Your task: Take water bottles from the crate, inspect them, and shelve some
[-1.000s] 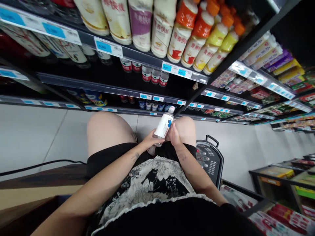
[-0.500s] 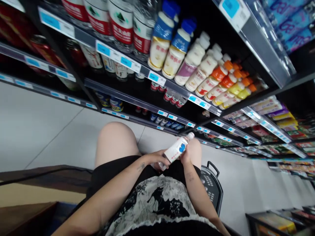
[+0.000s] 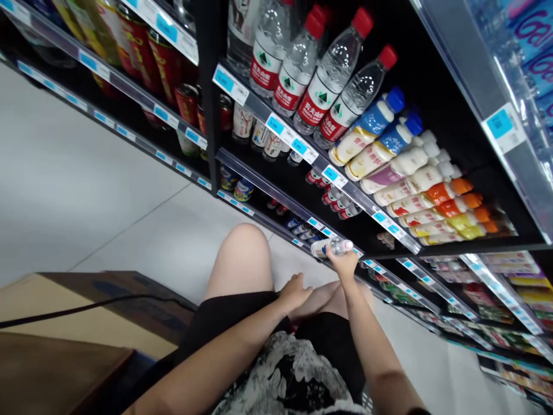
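My right hand (image 3: 344, 264) is wrapped round a clear plastic bottle (image 3: 319, 248) with a white label and a pale cap. It holds the bottle almost level, in front of the lower shelves beyond my knees. Nothing shows in my left hand (image 3: 295, 293), which hovers over my lap with thumb and fingers apart, away from the bottle. On the shelf above stand red-capped water bottles (image 3: 322, 95), and beside them milk drink bottles (image 3: 374, 155) with blue, white and orange caps.
An open cardboard box (image 3: 99, 314) lies at my left, a dark strap across it. Lower shelves hold small bottles (image 3: 339, 202) and blue-and-yellow cans (image 3: 243, 189). A dark upright post (image 3: 207, 86) divides the shelving. Price tags (image 3: 285, 132) line the shelf edges.
My right hand has carried the bottle forward, towards the shelves. My left hand has let go of it and stayed near my lap. The view has swung left, shifting the shelves rightward.
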Motion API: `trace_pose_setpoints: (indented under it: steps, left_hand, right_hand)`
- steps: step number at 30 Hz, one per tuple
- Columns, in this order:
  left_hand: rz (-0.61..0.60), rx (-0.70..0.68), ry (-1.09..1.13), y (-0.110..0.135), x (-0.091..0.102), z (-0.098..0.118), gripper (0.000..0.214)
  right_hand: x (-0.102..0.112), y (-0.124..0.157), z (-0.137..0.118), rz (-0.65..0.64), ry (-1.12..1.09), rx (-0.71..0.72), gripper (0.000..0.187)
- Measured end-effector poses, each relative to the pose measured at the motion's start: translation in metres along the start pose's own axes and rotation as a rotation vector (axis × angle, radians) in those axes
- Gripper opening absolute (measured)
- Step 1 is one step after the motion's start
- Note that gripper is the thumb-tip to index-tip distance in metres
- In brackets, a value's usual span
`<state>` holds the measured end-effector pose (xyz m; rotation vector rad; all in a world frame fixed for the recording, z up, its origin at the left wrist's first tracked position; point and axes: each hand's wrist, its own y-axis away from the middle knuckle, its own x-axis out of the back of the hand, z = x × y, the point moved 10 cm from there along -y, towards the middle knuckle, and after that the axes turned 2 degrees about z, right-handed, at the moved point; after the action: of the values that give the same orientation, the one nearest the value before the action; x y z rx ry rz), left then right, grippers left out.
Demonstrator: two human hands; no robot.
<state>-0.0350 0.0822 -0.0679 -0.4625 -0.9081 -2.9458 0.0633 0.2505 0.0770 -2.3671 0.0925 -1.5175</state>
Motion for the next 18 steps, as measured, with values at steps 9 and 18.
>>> trace_pose_setpoints:
  steps: [9, 18]
  left_hand:
    - [-0.225, -0.129, -0.156, 0.019, -0.036, 0.015, 0.057]
    - [-0.312, -0.129, -0.208, 0.015, -0.044, 0.021, 0.061]
  right_hand:
    - [-0.091, -0.094, -0.127, 0.029, -0.025, 0.052, 0.061]
    - [-0.183, -0.174, -0.229, -0.203, -0.086, 0.130, 0.063]
